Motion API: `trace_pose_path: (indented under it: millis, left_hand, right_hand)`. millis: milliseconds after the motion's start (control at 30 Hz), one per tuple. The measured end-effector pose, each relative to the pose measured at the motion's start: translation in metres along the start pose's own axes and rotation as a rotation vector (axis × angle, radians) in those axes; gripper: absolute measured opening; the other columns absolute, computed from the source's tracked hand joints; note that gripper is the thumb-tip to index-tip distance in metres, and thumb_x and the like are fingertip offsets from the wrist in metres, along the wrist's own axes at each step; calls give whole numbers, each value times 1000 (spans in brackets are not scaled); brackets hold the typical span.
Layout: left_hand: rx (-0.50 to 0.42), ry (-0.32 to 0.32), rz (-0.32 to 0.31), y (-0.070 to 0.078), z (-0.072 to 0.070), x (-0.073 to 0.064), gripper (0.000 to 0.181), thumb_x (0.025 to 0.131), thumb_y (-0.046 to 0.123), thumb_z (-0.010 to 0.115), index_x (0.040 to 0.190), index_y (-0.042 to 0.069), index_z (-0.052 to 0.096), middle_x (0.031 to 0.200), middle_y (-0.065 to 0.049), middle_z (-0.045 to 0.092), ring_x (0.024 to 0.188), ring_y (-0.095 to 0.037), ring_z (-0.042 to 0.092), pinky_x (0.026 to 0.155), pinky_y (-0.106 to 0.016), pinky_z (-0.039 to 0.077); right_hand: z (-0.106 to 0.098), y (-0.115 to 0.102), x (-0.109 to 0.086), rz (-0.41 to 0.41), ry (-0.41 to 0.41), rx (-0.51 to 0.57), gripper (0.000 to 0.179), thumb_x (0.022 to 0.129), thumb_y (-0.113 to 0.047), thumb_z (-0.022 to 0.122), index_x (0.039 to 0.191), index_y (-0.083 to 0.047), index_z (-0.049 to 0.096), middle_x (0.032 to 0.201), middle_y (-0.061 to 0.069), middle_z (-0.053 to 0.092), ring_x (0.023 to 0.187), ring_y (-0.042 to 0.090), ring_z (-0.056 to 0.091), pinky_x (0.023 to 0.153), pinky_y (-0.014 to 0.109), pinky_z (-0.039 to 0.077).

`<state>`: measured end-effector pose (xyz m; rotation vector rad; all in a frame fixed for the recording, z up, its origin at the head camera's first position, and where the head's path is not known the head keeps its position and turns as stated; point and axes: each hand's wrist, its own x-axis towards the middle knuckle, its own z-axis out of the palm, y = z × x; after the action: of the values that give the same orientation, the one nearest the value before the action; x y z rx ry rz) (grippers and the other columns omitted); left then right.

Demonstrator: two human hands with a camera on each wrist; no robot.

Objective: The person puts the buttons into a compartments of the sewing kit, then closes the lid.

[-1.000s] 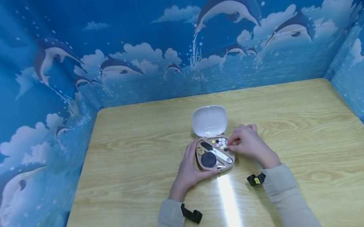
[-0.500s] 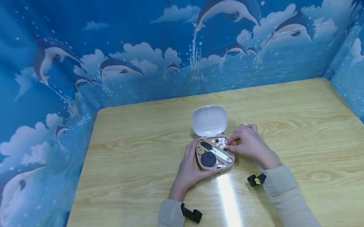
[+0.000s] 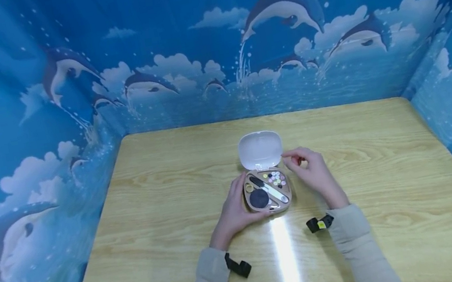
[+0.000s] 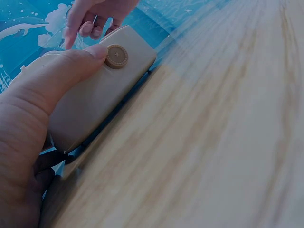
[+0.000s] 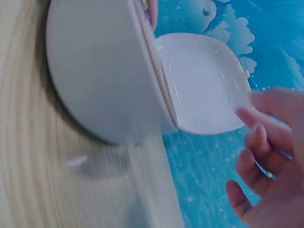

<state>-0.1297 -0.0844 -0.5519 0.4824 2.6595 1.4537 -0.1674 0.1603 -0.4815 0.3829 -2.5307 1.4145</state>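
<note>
A beige sewing kit box sits on the table with its white lid raised at the back. Inside are several small buttons, a dark round piece and a black-and-white slim tool lying diagonally. My left hand grips the box from its left side; in the left wrist view the thumb lies beside the round catch at the front. My right hand is by the lid's right edge, fingers loosely bent; the right wrist view cannot settle whether the fingertips touch it.
The wood-grain table extends around the box on all sides. A blue dolphin-print curtain stands behind the table and along both sides. Black wrist cameras are strapped at both sleeves.
My right hand has moved from the button compartment up and back to the lid's right edge. The left hand and the box have stayed where they were.
</note>
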Motion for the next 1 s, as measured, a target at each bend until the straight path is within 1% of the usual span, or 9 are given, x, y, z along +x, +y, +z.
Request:
trace_pose_path:
  millis: [67, 167, 233, 300, 400, 533, 700, 833, 1000]
  left_hand:
    - [1, -1, -6, 0, 0, 0, 128, 51, 56, 85, 151, 27, 12, 152, 8, 21, 134, -24, 33, 105, -52, 33]
    - [-1, -3, -15, 1, 0, 0, 128, 51, 55, 86, 151, 27, 12, 152, 9, 21, 134, -23, 32, 106, -51, 33]
    - [0, -3, -16, 1, 0, 0, 127, 51, 54, 86, 151, 28, 12, 152, 9, 21, 135, -23, 32, 105, -51, 33]
    - [2, -4, -15, 1, 0, 0, 127, 51, 54, 86, 151, 28, 12, 152, 9, 20, 134, -22, 32, 106, -51, 33]
    - [1, -4, -11, 0, 0, 0, 127, 51, 55, 86, 151, 30, 11, 152, 10, 20, 134, -22, 32, 106, -51, 34]
    - [-5, -2, -11, 0, 0, -1, 127, 51, 54, 87, 151, 32, 11, 152, 12, 20, 134, -21, 32, 105, -52, 34]
    - [-9, 0, -11, 0, -1, -1, 127, 51, 54, 87, 151, 32, 12, 152, 12, 21, 134, -21, 33, 105, -52, 34]
    - [-8, 1, -10, 0, -1, -1, 127, 50, 55, 86, 151, 32, 12, 152, 11, 21, 134, -22, 33, 104, -53, 35]
    - [-4, -3, -9, -1, 0, -1, 127, 50, 55, 86, 151, 32, 12, 152, 10, 21, 134, -23, 33, 104, -52, 35]
  right_hand:
    - [2, 0, 2, 54, 59, 82, 24, 90, -17, 63, 111, -5, 67, 84, 6, 57, 78, 15, 51, 68, 22, 45]
    - [6, -1, 6, 161, 70, 228, 36, 95, -21, 56, 126, -4, 56, 105, 13, 56, 93, 19, 51, 82, 25, 46]
    - [8, -2, 8, 238, 31, 331, 43, 98, -24, 50, 136, -4, 45, 122, 17, 50, 107, 26, 49, 93, 35, 45]
    - [10, -3, 9, 310, -21, 418, 49, 100, -27, 44, 143, -6, 35, 137, 19, 41, 119, 33, 44, 102, 46, 39]
    - [11, -11, 9, 369, -89, 499, 53, 102, -31, 36, 147, -7, 24, 148, 17, 30, 130, 37, 35, 108, 54, 29]
    - [13, -21, 11, 358, -158, 564, 54, 103, -36, 26, 150, -9, 18, 152, 15, 24, 135, 36, 29, 111, 56, 22]
    - [22, -12, 18, 346, -180, 638, 54, 103, -40, 24, 150, -13, 20, 149, 12, 29, 136, 31, 28, 113, 51, 21]
    - [18, -23, 23, 360, -186, 649, 51, 104, -33, 23, 149, -9, 22, 145, 17, 31, 133, 34, 29, 112, 51, 22]
    - [12, -37, 23, 372, -177, 608, 50, 104, -30, 23, 147, -4, 24, 142, 21, 33, 130, 38, 31, 110, 54, 23]
